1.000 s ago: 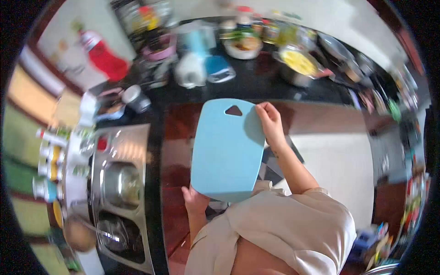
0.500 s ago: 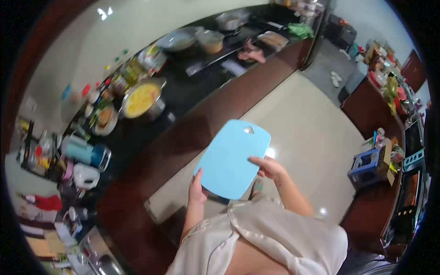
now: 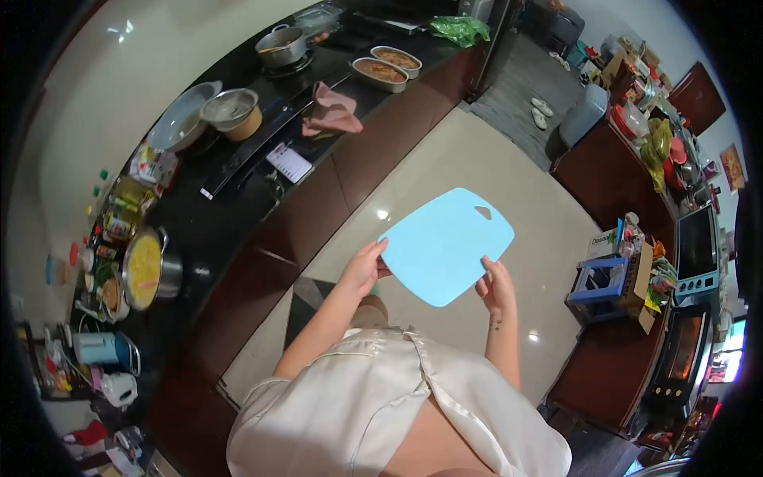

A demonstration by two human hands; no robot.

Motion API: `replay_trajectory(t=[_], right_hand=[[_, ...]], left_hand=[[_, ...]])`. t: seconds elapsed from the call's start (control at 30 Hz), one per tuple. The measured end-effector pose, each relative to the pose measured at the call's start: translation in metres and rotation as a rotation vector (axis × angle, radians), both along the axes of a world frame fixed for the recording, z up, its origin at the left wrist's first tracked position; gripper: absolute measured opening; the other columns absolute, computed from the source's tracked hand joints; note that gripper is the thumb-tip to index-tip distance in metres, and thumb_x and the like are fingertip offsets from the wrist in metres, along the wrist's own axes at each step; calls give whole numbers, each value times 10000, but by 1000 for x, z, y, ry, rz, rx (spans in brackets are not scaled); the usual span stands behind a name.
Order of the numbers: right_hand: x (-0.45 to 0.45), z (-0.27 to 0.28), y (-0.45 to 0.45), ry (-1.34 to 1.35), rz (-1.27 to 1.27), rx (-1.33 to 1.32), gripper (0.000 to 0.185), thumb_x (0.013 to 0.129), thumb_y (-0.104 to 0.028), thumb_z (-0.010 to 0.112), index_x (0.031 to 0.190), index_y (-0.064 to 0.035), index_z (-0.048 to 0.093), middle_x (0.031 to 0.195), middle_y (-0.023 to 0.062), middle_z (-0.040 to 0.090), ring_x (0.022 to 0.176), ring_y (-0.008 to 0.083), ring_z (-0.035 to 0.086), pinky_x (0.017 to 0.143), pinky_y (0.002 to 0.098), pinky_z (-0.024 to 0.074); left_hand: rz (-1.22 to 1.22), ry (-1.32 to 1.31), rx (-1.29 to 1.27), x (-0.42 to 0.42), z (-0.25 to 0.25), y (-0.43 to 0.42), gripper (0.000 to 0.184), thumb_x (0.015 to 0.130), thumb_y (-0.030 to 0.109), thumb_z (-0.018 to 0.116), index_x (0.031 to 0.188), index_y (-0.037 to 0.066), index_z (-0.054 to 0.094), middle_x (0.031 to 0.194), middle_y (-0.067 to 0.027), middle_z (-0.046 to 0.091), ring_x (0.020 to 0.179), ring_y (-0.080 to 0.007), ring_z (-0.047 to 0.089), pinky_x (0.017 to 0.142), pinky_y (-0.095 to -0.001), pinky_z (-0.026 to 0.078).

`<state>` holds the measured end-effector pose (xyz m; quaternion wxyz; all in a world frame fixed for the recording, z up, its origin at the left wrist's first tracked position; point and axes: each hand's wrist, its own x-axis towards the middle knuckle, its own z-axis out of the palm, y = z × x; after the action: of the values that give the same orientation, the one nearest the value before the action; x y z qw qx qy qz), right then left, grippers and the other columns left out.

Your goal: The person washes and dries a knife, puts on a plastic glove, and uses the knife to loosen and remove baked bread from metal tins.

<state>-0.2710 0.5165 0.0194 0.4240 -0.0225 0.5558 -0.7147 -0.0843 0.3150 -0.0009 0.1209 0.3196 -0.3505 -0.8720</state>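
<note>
A light blue cutting board (image 3: 445, 248) with a cut-out near its far right corner is held in front of my body, above the floor. My left hand (image 3: 364, 269) grips its left edge, thumb on top and fingers underneath. On the lower right edge, my right hand (image 3: 497, 286) pinches the board, its thumb on the upper face and the other fingers mostly below. Nothing lies on the board.
Along the black counter (image 3: 230, 211) stand a pot of yellow food (image 3: 145, 269), a phone (image 3: 289, 162), a pink cloth (image 3: 331, 110), a saucepan (image 3: 281, 48) and two oval dishes (image 3: 381, 72). A blue stool (image 3: 598, 280) and toaster oven (image 3: 685, 350) are at right.
My view has turned right, so the counter things appear further left. The board has shifted right in view and turned somewhat clockwise. Both hands keep hold of it.
</note>
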Motion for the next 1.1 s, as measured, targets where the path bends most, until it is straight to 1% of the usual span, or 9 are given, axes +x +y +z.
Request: replay_trajectory(t=[0.2, 0.3, 0.47, 0.6, 0.8, 0.9, 0.97, 1.03, 1.1], right_hand=[[-98, -39, -88, -10, -76, 10, 194, 891, -264, 537, 937, -77, 514, 659, -34, 506, 402, 56, 389, 373, 198, 291], [-167, -33, -137, 23, -188, -14, 188, 897, -269, 531, 928, -84, 522, 682, -41, 520, 416, 55, 387, 388, 200, 292], [-280, -5, -212, 68, -341, -114, 197, 919, -291, 506, 916, -94, 510, 708, -22, 524, 473, 75, 437, 425, 210, 339], [-377, -16, -295, 131, -386, -171, 180, 910, -274, 534, 879, -102, 490, 684, -18, 485, 519, 109, 472, 474, 237, 394], [-508, -63, -478, 64, -185, -131, 186, 903, -276, 549, 847, -112, 483, 661, -8, 465, 534, 123, 496, 494, 256, 413], [-574, -133, -549, -104, 61, -101, 212, 893, -279, 562, 785, -119, 475, 643, -8, 446, 516, 121, 436, 484, 246, 381], [-586, -141, -581, -182, 260, -30, 244, 881, -317, 574, 786, -120, 465, 621, -20, 399, 544, 113, 410, 474, 238, 350], [-595, -150, -597, -228, 318, 41, 248, 893, -336, 548, 830, -102, 495, 648, -2, 478, 563, 121, 453, 493, 233, 381], [-628, -178, -609, -262, 650, -46, 256, 911, -326, 519, 874, -73, 507, 718, 55, 572, 638, 156, 535, 555, 279, 457]], left_hand=[[-37, -46, 58, -91, -42, -110, 337, 917, 339, 479, 1106, 65, 531, 959, -104, 618, 818, -200, 613, 733, -330, 489], [-22, -116, 66, -150, -47, -159, 370, 916, 334, 478, 1155, 53, 510, 1005, -132, 617, 831, -206, 623, 714, -317, 497], [-95, -65, -246, -238, -31, -252, 350, 939, 285, 435, 1188, 46, 494, 1031, -119, 619, 849, -180, 623, 707, -274, 497], [-12, -86, -283, -266, -25, -298, 326, 944, 273, 446, 1170, 43, 496, 1026, -121, 614, 855, -176, 624, 714, -273, 501], [243, -308, -114, -274, -70, -321, 337, 939, 312, 446, 1164, 71, 517, 971, -107, 620, 784, -159, 619, 690, -269, 505], [310, -389, -79, -280, -90, -308, 331, 907, 329, 481, 1099, 65, 540, 877, -97, 645, 646, -140, 598, 596, -254, 493], [373, -505, -14, -300, -90, -293, 332, 913, 329, 465, 1091, 64, 554, 875, -98, 638, 671, -148, 597, 602, -271, 499], [452, -537, 38, -318, -104, -274, 317, 900, 317, 489, 1088, 70, 556, 853, -94, 640, 653, -145, 594, 576, -279, 495], [571, -569, 147, -338, -112, -254, 312, 894, 310, 498, 1087, 72, 559, 844, -95, 641, 646, -145, 593, 564, -284, 493]])
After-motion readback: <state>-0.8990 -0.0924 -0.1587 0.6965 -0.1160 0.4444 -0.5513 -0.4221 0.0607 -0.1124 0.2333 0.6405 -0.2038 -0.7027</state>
